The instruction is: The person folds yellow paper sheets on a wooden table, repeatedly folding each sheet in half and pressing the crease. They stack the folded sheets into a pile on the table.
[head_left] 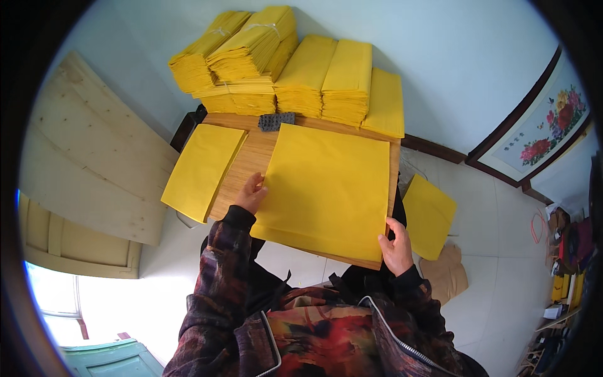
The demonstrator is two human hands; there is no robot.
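Flat, matte bright yellow rectangular sheet (pixel 326 188), left hand (pixel 251 193) and right hand (pixel 396 246) at opposite edges, fingers apart

Sheet (pixel 323 191) on table (pixel 244 158), stacks (pixel 308 66) behind it

Over on the left I see a knotty pale board (pixel 94 151) by the light blue wall (pixel 433 56), near a cream panelled piece (pixel 81 244), a bright window (pixel 53 289) and a teal panelled piece (pixel 113 361). Across the tiled floor (pixel 474 229), a framed flower picture (pixel 534 138) sits near a crowded shelf (pixel 559 319).
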